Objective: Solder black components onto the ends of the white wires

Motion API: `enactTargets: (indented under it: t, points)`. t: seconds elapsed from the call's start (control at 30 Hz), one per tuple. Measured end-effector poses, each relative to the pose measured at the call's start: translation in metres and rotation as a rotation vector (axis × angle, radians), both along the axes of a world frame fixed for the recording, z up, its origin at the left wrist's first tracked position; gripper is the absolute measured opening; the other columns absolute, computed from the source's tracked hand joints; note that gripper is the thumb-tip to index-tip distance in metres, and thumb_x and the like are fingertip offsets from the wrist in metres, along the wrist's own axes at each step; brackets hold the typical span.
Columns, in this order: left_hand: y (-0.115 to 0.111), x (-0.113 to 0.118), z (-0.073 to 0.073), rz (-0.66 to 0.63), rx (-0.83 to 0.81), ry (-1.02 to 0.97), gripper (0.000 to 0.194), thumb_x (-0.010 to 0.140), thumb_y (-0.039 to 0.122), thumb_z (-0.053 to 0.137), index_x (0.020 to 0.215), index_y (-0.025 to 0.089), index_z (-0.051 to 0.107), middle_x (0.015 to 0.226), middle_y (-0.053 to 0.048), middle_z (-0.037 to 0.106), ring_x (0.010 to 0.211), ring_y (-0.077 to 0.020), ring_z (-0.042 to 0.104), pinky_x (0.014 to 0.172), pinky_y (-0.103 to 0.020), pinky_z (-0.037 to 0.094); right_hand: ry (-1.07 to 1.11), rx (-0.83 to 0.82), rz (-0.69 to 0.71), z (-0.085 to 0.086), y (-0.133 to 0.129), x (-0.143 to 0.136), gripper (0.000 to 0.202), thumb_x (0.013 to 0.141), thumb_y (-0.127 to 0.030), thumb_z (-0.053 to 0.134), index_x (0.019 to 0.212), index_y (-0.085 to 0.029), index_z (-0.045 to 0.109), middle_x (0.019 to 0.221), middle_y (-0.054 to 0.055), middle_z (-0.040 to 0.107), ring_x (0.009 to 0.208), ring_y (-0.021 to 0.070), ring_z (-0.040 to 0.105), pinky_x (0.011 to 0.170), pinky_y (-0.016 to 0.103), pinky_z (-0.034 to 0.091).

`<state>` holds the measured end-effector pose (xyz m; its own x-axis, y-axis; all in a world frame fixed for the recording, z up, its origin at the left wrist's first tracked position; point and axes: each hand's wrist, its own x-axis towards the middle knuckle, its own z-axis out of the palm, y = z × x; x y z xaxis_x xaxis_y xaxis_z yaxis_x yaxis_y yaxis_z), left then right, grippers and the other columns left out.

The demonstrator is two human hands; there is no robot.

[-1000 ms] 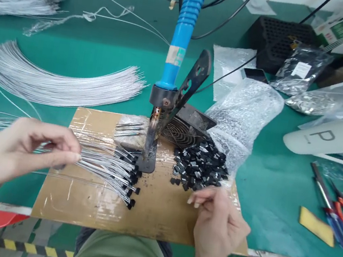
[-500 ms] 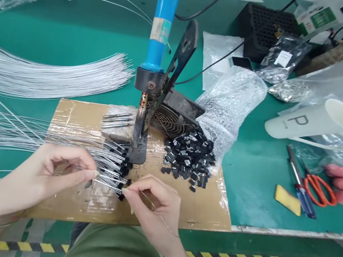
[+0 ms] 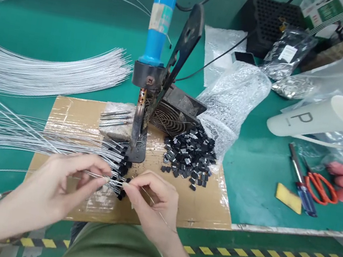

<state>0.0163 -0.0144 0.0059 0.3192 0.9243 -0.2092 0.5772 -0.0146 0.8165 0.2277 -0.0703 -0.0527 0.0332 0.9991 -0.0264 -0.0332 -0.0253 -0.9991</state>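
My left hand [image 3: 59,186] pinches a thin white cable [image 3: 93,174] between thumb and forefinger, close to its tip. Facing it, my right hand [image 3: 155,207] has thumb and forefinger closed at the cable's end; whatever small piece sits there is mostly covered. A fine solder wire [image 3: 161,218] runs through the right hand's curled fingers. Just behind the fingertips lies a row of cables with black connectors [image 3: 124,166] on their ends. The blue-handled soldering iron [image 3: 157,34] stands above in its holder, its tip [image 3: 136,129] pointing down.
Loose black connectors [image 3: 190,153] are heaped right on the cardboard [image 3: 210,209], beside a round-grilled fan [image 3: 171,117]. A bundle of white cables [image 3: 52,71] lies at left. Farther right are a mug [image 3: 318,118], scissors [image 3: 321,188], a screwdriver [image 3: 306,199] and a yellow sponge [image 3: 288,198].
My left hand has slid right along the cable, so its fingertips are nearer my right hand's. The right hand has hardly moved. The whole view has shifted slightly.
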Motion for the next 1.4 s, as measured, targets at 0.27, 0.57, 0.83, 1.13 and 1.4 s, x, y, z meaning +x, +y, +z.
enactTargets:
  t: [0.27, 0.57, 0.83, 1.13, 1.4]
  points:
    - [-0.006, 0.023, -0.015, -0.171, -0.178, -0.069, 0.029, 0.105, 0.042, 0.057, 0.088, 0.022, 0.070, 0.067, 0.001, 0.061, 0.059, -0.0136, 0.050, 0.053, -0.024, 0.036, -0.008, 0.020, -0.019, -0.004, -0.001, 0.000, 0.021, 0.099, -0.027, 0.075, 0.079, -0.020, 0.073, 0.069, -0.003, 0.061, 0.061, 0.0116, 0.054, 0.059, 0.026, 0.043]
    - [0.000, 0.035, -0.018, 0.107, -0.204, -0.224, 0.019, 0.092, 0.036, 0.072, 0.080, 0.020, 0.074, 0.067, 0.000, 0.069, 0.058, -0.0106, 0.055, 0.052, -0.017, 0.042, 0.462, -0.165, -0.196, -0.008, 0.006, 0.014, 0.060, 0.111, -0.063, 0.042, 0.108, -0.021, 0.085, 0.093, 0.008, 0.081, 0.077, 0.0220, 0.076, 0.074, 0.039, 0.067]
    - [-0.003, 0.033, -0.019, 0.132, -0.175, -0.174, 0.020, 0.091, 0.038, 0.074, 0.084, 0.021, 0.078, 0.067, -0.001, 0.072, 0.056, -0.0112, 0.055, 0.051, -0.018, 0.042, 0.281, -0.158, -0.180, -0.002, 0.005, 0.000, 0.033, 0.106, -0.042, 0.066, 0.092, -0.022, 0.089, 0.076, 0.004, 0.072, 0.062, 0.0146, 0.066, 0.060, 0.027, 0.057]
    - [-0.011, 0.034, -0.024, 0.208, -0.099, -0.137, 0.018, 0.090, 0.039, 0.076, 0.088, 0.022, 0.076, 0.071, -0.003, 0.076, 0.058, -0.0145, 0.065, 0.048, -0.020, 0.043, 0.425, -0.230, -0.112, 0.002, 0.008, -0.010, 0.012, 0.095, -0.033, 0.080, 0.096, -0.027, 0.091, 0.078, 0.002, 0.076, 0.056, 0.0109, 0.064, 0.056, 0.023, 0.057]
    - [-0.015, 0.037, -0.024, 0.197, -0.071, -0.135, 0.019, 0.094, 0.038, 0.073, 0.085, 0.022, 0.075, 0.073, -0.002, 0.075, 0.063, -0.0150, 0.068, 0.050, -0.021, 0.046, 0.508, -0.317, -0.137, -0.001, 0.010, -0.013, 0.016, 0.085, -0.038, 0.089, 0.086, -0.022, 0.088, 0.068, 0.001, 0.076, 0.047, 0.0113, 0.061, 0.048, 0.024, 0.057]
